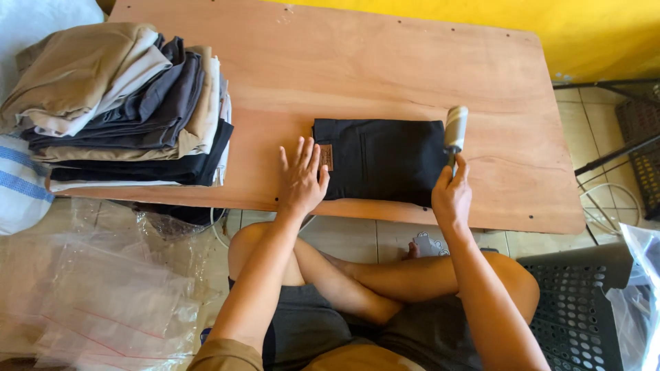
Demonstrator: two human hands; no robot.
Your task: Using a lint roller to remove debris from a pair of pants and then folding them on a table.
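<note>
One folded black pair of trousers (385,161) lies mid-table (412,62), a brown rectangular label (326,157) at its nine o'clock edge. My left hand (301,177) presses flat, fingers wide; my right hand (452,194) grips a lint roller (455,129) at three o'clock.

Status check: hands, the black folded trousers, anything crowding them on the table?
Left hand flat on black folded trousers. Right hand grips lint roller at their right edge. Stack of folded clothes sits apart, far left.

Left hand (301,177) flat on folded black trousers (381,159) — right hand (452,194) grips a lint roller (455,129).
</note>
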